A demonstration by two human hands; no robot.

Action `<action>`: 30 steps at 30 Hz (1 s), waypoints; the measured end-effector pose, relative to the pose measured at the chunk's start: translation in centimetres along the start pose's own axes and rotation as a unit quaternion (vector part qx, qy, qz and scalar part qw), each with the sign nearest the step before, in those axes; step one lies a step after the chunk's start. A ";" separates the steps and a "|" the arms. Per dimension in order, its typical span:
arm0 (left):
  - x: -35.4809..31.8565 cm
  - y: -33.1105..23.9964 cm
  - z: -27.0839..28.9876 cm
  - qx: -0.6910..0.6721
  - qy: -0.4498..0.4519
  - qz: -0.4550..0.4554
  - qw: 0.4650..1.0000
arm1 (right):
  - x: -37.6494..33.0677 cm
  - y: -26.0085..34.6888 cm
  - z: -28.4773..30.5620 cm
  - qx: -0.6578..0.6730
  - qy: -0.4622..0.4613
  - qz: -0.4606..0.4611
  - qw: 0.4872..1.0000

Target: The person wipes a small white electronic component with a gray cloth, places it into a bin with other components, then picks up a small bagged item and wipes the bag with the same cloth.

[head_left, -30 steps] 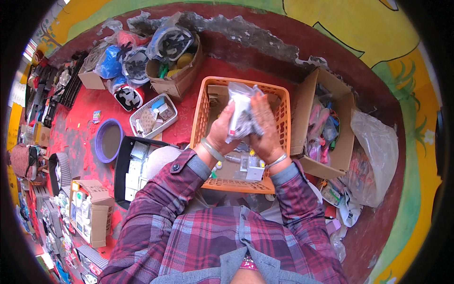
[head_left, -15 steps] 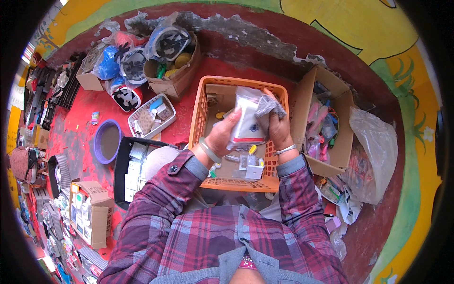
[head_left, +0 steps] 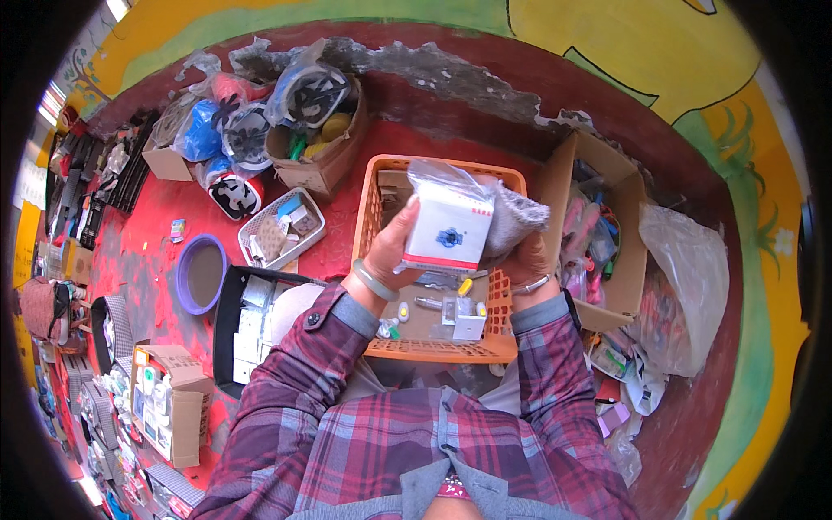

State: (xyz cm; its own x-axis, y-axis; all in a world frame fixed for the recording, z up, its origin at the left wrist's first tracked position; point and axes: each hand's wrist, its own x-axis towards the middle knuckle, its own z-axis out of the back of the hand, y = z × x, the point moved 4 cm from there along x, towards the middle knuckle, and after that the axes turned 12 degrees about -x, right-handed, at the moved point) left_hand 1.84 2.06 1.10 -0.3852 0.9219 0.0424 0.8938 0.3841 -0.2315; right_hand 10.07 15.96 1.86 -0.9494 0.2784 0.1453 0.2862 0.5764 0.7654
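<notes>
A white box with a red band [head_left: 447, 227], wrapped in a clear plastic bag, is held up over an orange basket [head_left: 438, 351]. My left hand [head_left: 388, 250] grips the box's left side, thumb on its near face. Against the right side of the box, my right hand [head_left: 529, 258] is closed around a crumpled grey cloth [head_left: 518, 217]; its fingers are partly hidden behind it. Inside the basket lie a small white box [head_left: 469, 327], a yellow-topped piece [head_left: 465, 286] and several other small items.
To the right stands an open cardboard box [head_left: 637, 225] of bagged goods, with a clear plastic sheet [head_left: 689, 277] beside it. Leftward are a white tray [head_left: 282, 227], a purple basin [head_left: 202, 273] and a black case [head_left: 227, 325]. Bagged helmets [head_left: 247, 134] sit at the back.
The boxed package has turned so its printed face shows more fully. The grey cloth has spread out to the right, and my left hand has shifted slightly left and down.
</notes>
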 end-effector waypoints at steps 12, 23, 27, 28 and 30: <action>1.2 1.4 -0.2 0.362 -0.036 -0.042 0.931 | -0.6 0.1 2.2 -0.168 -0.270 0.006 0.948; 0.8 0.4 1.2 0.041 -0.124 -0.008 0.991 | -0.6 2.7 8.5 -0.075 -0.378 0.046 0.922; 0.6 -0.6 0.0 -0.087 -0.125 -0.044 0.987 | -0.3 6.1 5.3 -0.005 -0.202 0.094 0.975; 0.7 -0.4 0.1 -0.102 -0.122 -0.041 0.986 | -0.3 6.6 4.8 -0.005 -0.171 0.108 0.979; 0.7 -0.1 0.5 -0.097 -0.119 -0.038 0.987 | -0.2 7.0 1.0 -0.027 -0.112 0.127 0.985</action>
State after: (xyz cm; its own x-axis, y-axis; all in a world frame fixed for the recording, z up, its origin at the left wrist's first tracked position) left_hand 1.38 2.67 0.62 -0.4747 0.8611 -0.1822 0.8789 0.4750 -0.0447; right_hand 12.42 20.74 6.54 -0.7941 0.5743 0.1989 0.4975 0.4262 0.7555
